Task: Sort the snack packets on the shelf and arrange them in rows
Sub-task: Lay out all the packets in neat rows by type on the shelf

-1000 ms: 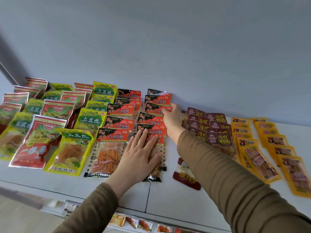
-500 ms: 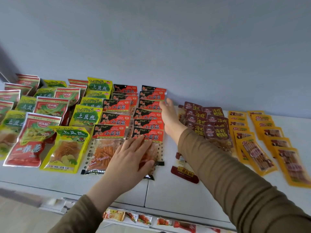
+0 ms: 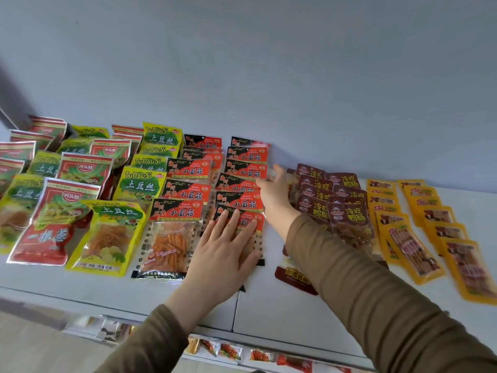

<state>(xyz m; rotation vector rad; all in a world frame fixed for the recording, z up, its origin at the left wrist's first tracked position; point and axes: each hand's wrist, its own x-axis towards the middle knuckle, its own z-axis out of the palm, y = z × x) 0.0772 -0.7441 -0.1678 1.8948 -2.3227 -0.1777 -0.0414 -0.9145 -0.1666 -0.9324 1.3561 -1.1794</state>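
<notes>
Snack packets lie in overlapping rows on a white shelf [image 3: 269, 305]. Two rows of black-and-red packets [image 3: 185, 189] run down the middle. My left hand [image 3: 226, 254] lies flat, fingers spread, on the front packet of the right-hand black-and-red row [image 3: 242, 203]. My right hand [image 3: 274, 195] reaches along that row's right edge, fingers straight, touching the side of the packets. Maroon packets [image 3: 347, 211] sit just right of my right wrist, partly hidden by my sleeve.
Yellow-green packets [image 3: 139, 184] and red-green packets [image 3: 56, 219] fill the left. Two rows of orange packets [image 3: 414, 246] lie at the right. A grey wall [image 3: 269, 76] backs the shelf. A lower shelf [image 3: 242, 354] holds more small packets.
The view has shifted slightly. My right hand has drawn back from the far end of the black-and-red row toward its middle. My left hand stays flat on the front packet.
</notes>
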